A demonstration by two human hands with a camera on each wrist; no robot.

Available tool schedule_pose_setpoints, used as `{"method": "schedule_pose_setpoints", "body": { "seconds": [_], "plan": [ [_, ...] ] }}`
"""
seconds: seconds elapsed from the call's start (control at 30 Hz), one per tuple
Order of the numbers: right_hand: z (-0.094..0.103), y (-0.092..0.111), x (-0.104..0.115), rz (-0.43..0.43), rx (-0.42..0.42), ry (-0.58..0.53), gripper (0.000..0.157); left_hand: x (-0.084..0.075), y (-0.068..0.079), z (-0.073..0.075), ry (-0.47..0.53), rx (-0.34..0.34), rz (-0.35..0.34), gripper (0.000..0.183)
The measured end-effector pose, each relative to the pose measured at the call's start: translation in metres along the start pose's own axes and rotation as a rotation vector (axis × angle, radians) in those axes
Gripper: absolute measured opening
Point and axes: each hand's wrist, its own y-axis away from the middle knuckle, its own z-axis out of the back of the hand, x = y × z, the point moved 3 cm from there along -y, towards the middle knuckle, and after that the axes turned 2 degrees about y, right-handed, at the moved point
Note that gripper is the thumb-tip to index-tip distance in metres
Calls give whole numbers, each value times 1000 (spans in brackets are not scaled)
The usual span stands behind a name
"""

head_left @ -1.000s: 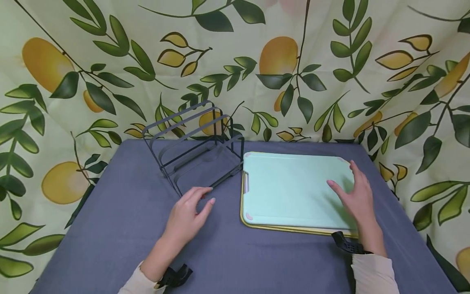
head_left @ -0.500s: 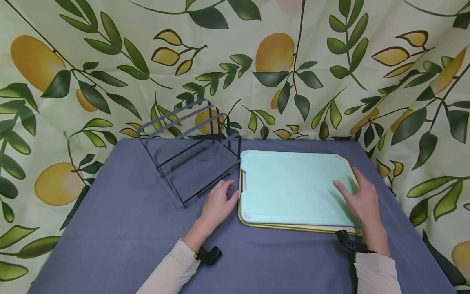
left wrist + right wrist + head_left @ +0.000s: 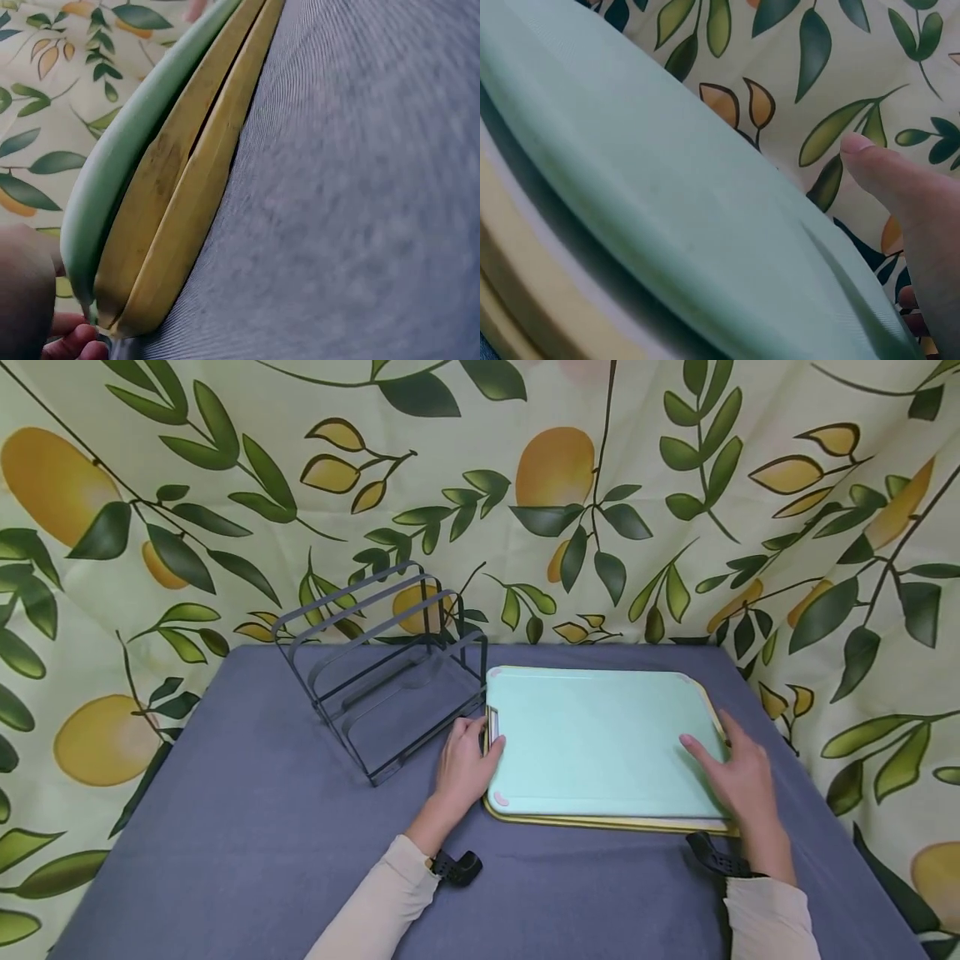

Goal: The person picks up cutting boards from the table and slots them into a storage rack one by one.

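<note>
A mint-green cutting board (image 3: 600, 743) lies flat on top of a stack, with yellow-edged cutting boards (image 3: 161, 217) beneath it. A pale layer (image 3: 562, 247) shows between them in the right wrist view. At the stack's left end, by the handle slot, my left hand (image 3: 467, 764) has its thumb over the top board's rim and its fingers (image 3: 75, 345) curled at the edge. Along the right end, my right hand (image 3: 738, 768) lies with fingers down the side, partly hidden. Its thumb (image 3: 885, 169) is spread above the green surface, apart from it.
Just left of the stack stands a dark metal rack (image 3: 382, 685) with several upright loops, its near right side close to the boards. A grey-blue cloth (image 3: 247, 835) covers the table. Behind hangs a patterned curtain (image 3: 450, 443).
My left hand has moved right from in front of the rack to the stack's left edge. The right hand has lowered slightly against the right edge. The boards stay in place.
</note>
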Motion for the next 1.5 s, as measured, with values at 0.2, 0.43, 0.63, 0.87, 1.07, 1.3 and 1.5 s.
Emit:
{"method": "schedule_pose_setpoints", "body": {
  "seconds": [0.2,0.43,0.63,0.87,1.07,1.3,1.5],
  "plan": [
    [-4,-2,0,-9,-5,24,82,4,0,-3,19,-20,-4,51],
    [-6,-2,-2,-50,5,62,83,7,-1,-5,37,-44,-25,53],
    [-8,-3,-4,-86,41,109,87,7,-1,-7,34,-42,-30,63],
    [-11,-6,-3,-136,94,188,94,7,-3,-6,55,-57,-34,61],
    [-12,-5,-3,-166,115,231,95,8,-3,-7,51,-51,-26,60],
    [-13,-5,-4,-183,116,236,97,7,-2,-6,66,-50,-48,60],
    [-12,-4,-1,-188,108,237,97,8,-2,-7,74,-37,-56,63]
  ]
}}
